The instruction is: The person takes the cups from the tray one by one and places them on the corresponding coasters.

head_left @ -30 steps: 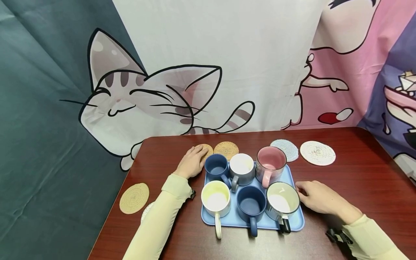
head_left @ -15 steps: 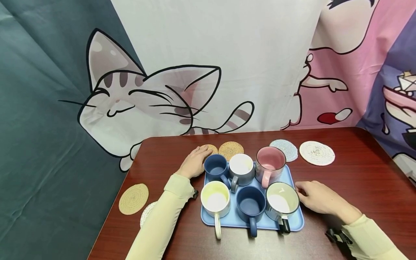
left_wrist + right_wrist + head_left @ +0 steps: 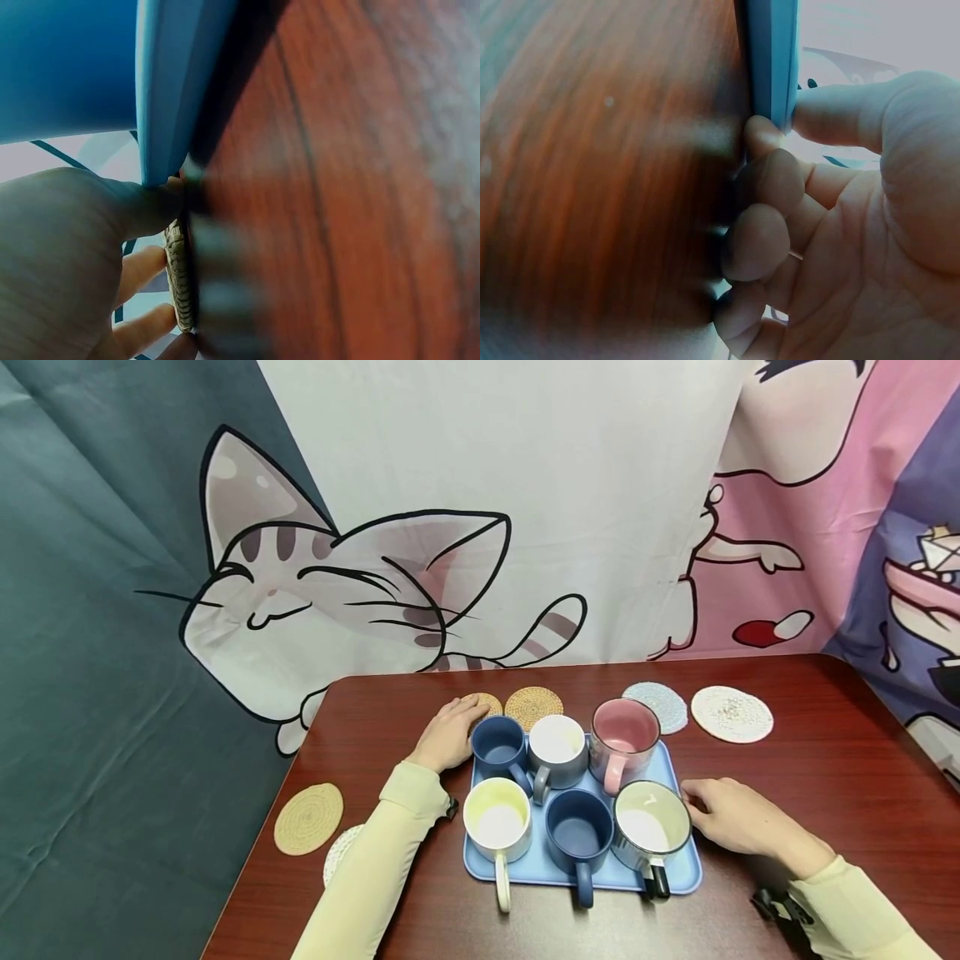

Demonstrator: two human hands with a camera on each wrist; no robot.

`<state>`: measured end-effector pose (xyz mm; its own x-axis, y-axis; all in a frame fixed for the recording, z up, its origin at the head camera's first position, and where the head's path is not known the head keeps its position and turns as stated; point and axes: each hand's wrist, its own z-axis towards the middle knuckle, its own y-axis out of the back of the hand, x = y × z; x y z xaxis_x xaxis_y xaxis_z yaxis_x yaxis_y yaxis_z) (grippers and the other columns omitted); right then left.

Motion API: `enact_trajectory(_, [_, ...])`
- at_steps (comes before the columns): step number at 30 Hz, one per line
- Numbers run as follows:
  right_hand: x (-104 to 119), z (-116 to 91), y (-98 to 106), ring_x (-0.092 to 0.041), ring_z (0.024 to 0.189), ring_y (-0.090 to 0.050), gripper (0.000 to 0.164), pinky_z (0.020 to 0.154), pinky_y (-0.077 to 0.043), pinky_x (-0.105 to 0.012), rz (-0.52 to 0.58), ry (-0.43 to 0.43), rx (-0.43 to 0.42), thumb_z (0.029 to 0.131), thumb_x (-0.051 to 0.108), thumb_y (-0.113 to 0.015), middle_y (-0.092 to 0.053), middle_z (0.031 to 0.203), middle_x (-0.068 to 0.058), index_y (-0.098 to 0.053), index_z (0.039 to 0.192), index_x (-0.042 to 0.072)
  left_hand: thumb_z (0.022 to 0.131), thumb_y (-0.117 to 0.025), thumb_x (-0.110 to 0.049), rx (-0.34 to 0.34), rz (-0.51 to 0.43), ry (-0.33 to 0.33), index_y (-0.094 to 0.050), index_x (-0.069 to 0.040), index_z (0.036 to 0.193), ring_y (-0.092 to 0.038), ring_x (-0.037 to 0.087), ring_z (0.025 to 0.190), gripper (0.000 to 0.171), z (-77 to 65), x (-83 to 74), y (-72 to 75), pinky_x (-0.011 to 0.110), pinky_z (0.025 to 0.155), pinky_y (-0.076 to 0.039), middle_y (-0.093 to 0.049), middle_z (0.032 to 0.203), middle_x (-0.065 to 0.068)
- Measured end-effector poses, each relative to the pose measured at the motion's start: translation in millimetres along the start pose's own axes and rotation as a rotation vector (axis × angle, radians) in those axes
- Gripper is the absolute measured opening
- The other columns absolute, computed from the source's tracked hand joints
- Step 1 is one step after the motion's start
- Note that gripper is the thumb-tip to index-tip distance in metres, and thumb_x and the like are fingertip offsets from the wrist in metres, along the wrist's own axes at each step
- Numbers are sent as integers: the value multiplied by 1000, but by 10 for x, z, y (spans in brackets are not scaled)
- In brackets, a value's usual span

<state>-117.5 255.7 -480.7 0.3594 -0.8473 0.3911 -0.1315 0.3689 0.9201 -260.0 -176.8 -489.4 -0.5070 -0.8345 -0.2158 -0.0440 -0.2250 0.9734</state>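
Note:
In the head view my left hand (image 3: 444, 732) lies with its fingers over a tan woven coaster (image 3: 489, 702), which is partly hidden. The left wrist view has those fingers stretched across the coaster (image 3: 178, 274), with the thumb right at the corner of a blue tray (image 3: 166, 90). A second tan coaster (image 3: 534, 707) lies against the first one's right side. My right hand (image 3: 733, 814) pinches the right edge of the blue tray (image 3: 681, 863) between thumb and curled index finger. Its other fingers curl against the table, as the right wrist view shows.
On the tray stand two blue mugs (image 3: 579, 827), a cream mug (image 3: 498, 831), a grey mug (image 3: 558, 758), a pink mug (image 3: 624, 735) and a black-handled mug (image 3: 651, 827). Pale blue (image 3: 658, 703) and white coasters (image 3: 731, 714) lie at the back right, a yellow coaster (image 3: 309, 819) at left.
Over the first half second my left hand slid the tan coaster slightly right, and the second tan coaster shifted right with it. Since then nothing has visibly moved; the right hand stayed on the tray.

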Motion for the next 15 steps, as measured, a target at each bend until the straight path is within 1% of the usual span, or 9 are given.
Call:
enact_trajectory(10, [12,0,21,-2,59,-37,31,58,-33,-23,0,1,8,92,12,-68,-39,62,14,-49,72,26,103,-60,-39,3,13,41,-55,-12,150,-40,29,153,55,12,0,-20,48,128,-27,-47,161,14])
enact_trajectory(13, [14,-1,19,-2,59,-37,31,58,-33,-23,0,0,9,92,11,-68,-39,62,13,-49,72,26,102,-60,-38,2,9,48,-54,-13,151,-39,32,153,55,8,-1,-17,48,128,-28,-45,162,14])
enact_trajectory(15, [15,-1,18,-3,59,-37,31,58,-33,-23,-1,0,8,92,11,-68,-39,62,13,-49,72,26,102,-61,-33,5,12,61,-52,-13,152,-39,36,153,55,-6,-8,-5,49,127,-29,-42,164,14])
